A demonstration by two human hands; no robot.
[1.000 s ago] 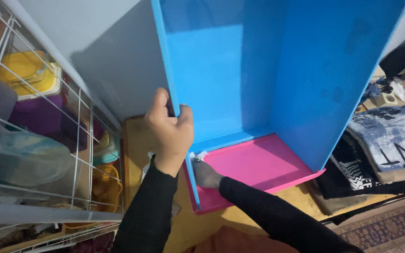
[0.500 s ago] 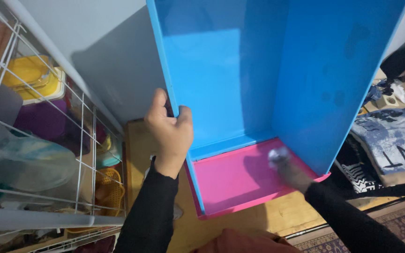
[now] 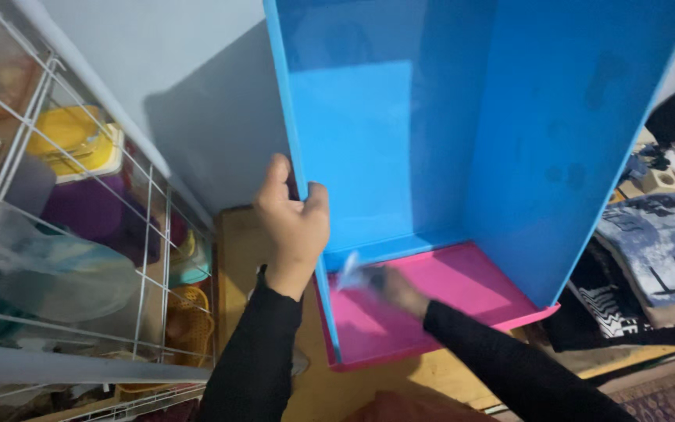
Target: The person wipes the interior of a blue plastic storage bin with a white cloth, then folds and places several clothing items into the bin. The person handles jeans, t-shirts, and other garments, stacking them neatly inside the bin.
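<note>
The left hand (image 3: 294, 227) is closing around the front edge of the left wall of a tall blue plastic cabinet (image 3: 400, 141), thumb on the outer face and fingers curling over to the inner side, gripping it firmly. The right hand (image 3: 396, 287) is lying low inside the cabinet on its pink plastic floor panel (image 3: 462, 285), near the back left corner, and is holding a small white crumpled cloth or tissue (image 3: 349, 273) against the panel; the hand is blurred, so how tightly its fingers are curling cannot be told. Both arms are wearing black sleeves.

The cabinet is standing on a yellowish wooden floor (image 3: 236, 250) against a grey wall (image 3: 181, 101). To the left, a white wire rack (image 3: 146, 266) is holding yellow, purple and clear plastic containers. To the right, folded printed clothes (image 3: 658, 250) are lying stacked just beside the cabinet's right wall.
</note>
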